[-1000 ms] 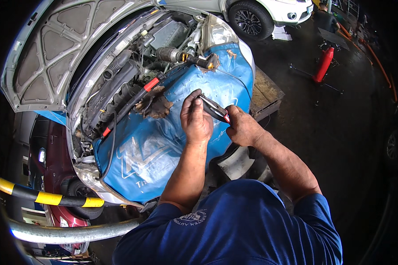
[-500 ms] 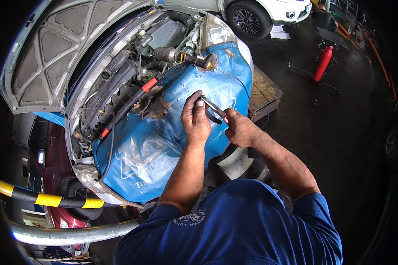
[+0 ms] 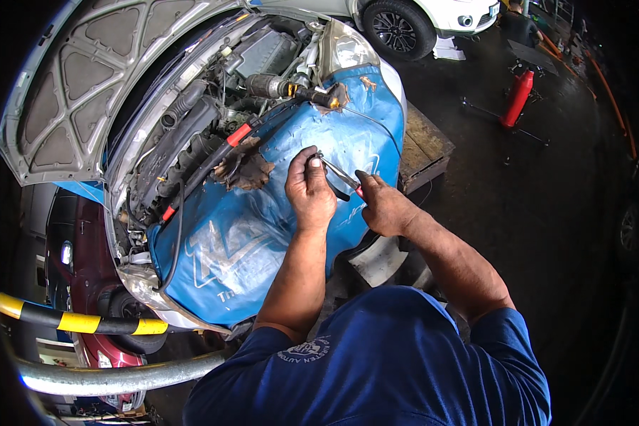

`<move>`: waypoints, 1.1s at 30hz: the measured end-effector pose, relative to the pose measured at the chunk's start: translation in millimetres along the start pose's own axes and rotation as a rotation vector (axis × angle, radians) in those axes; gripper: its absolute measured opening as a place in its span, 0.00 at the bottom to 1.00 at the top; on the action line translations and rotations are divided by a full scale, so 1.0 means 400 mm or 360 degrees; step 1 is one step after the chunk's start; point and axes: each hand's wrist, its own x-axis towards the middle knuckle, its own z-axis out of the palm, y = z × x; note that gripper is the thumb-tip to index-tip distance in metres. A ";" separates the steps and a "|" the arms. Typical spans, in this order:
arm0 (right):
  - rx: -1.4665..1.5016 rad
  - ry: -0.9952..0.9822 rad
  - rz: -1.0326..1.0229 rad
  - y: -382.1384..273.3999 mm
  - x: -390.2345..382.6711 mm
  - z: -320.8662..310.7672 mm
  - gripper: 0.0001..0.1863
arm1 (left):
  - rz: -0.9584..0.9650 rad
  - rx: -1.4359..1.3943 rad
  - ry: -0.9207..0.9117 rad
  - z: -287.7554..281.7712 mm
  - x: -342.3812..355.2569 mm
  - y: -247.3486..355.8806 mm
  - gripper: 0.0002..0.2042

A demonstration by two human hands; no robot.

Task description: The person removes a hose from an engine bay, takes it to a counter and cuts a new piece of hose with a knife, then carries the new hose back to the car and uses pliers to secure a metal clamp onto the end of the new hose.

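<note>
Both of my hands are together above the blue fender cover (image 3: 263, 234) on the car's front. In my right hand (image 3: 389, 204), closed fingers grip a red-handled tool (image 3: 344, 176) with a slim metal shaft. The shaft points up and left to the fingertips of my left hand (image 3: 310, 188). There, thumb and forefinger pinch a small dark piece (image 3: 319, 155) at the tool's tip; its kind is too small to make out. A curved black strip (image 3: 339, 193) shows just below the shaft, partly hidden by my left hand.
Beyond the cover lies the open engine bay (image 3: 220, 92) under a raised hood (image 3: 78, 78). A red-and-black bar (image 3: 220, 156) and a yellow-and-black tool (image 3: 312, 96) rest there. A wooden crate (image 3: 422, 145) stands right of the car; a red cylinder (image 3: 520, 99) is on the floor.
My left hand has shifted slightly left, and the tool's tip has moved with it. The right hand keeps its grip on the tool.
</note>
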 end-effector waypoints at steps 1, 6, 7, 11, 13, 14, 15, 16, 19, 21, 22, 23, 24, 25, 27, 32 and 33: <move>0.0012 -0.0028 0.0034 -0.001 -0.002 -0.002 0.37 | -0.0031 0.0036 0.0009 -0.005 0.005 0.000 0.10; 0.0067 -0.0028 0.0021 0.012 -0.014 -0.006 0.34 | 0.0056 0.0347 0.0017 -0.040 0.029 -0.020 0.08; 0.0151 -0.0061 0.0058 0.009 -0.016 -0.013 0.32 | 0.0129 0.0480 -0.0058 -0.049 0.032 -0.016 0.08; 0.0117 0.0103 0.0123 0.074 -0.042 -0.038 0.23 | 0.0083 0.0754 -0.0370 -0.063 0.048 0.037 0.08; -0.0072 -0.0002 0.0221 0.045 -0.055 -0.091 0.22 | 0.0052 0.0803 -0.0426 -0.093 0.062 0.058 0.08; -0.0119 -0.0034 0.0171 0.052 -0.054 -0.113 0.20 | 0.0040 0.0903 -0.0644 -0.097 0.072 0.082 0.08; -0.0225 0.0060 -0.0061 0.086 -0.060 -0.122 0.16 | 0.0033 0.0989 -0.0872 -0.096 0.080 0.097 0.08; -0.0283 0.0011 -0.0114 0.077 -0.061 -0.144 0.14 | -0.0012 0.0967 -0.1004 -0.110 0.089 0.095 0.07; -0.0447 -0.0027 -0.0157 0.060 -0.066 -0.195 0.10 | 0.0024 0.1188 -0.1344 -0.108 0.114 0.126 0.08; -0.0568 0.0112 -0.0395 0.042 -0.070 -0.222 0.11 | 0.0018 0.1226 -0.1399 -0.095 0.118 0.144 0.08; -0.0607 0.0074 -0.0355 0.036 -0.070 -0.233 0.14 | 0.0095 0.1234 -0.1430 -0.091 0.119 0.147 0.07; -0.0603 0.0074 -0.0352 0.023 -0.072 -0.243 0.14 | 0.0173 0.1242 -0.1460 -0.090 0.118 0.149 0.07; -0.0680 0.0030 -0.0328 0.007 -0.072 -0.253 0.15 | 0.0173 0.1242 -0.1466 -0.088 0.117 0.147 0.07; -0.0757 -0.0014 -0.0304 -0.004 -0.072 -0.260 0.16 | 0.0191 0.1251 -0.1468 -0.087 0.115 0.145 0.07; -0.0776 0.0017 -0.0329 -0.006 -0.075 -0.265 0.17 | 0.0209 0.1260 -0.1475 -0.084 0.111 0.145 0.07; -0.0822 -0.0060 -0.0289 -0.028 -0.078 -0.278 0.19 | 0.0225 0.1319 -0.1483 -0.085 0.107 0.155 0.07; -0.0859 0.0019 -0.0381 -0.022 -0.076 -0.275 0.19 | 0.0225 0.1317 -0.1489 -0.082 0.106 0.157 0.07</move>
